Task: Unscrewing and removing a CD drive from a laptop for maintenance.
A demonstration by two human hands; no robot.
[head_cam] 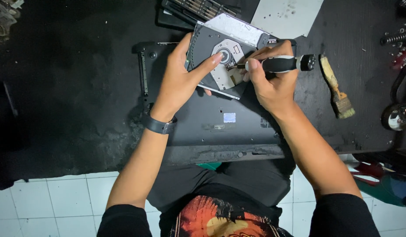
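Fingers (211,61) of the left hand (179,85) grasp an optical drive (220,57), tilted above an upturned black laptop (220,125) on the dark surface (71,87). The right hand (271,85) is clenched around a black-handled screwdriver (279,64), tip at the drive's centre. Done well, the drive stays braced and the tip square; a paintbrush (338,90) lies right.

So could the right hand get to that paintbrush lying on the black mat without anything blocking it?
Probably yes. The paintbrush lies in the open just beyond the right hand, with bare mat between them, but that hand grips a screwdriver it would have to put down first.
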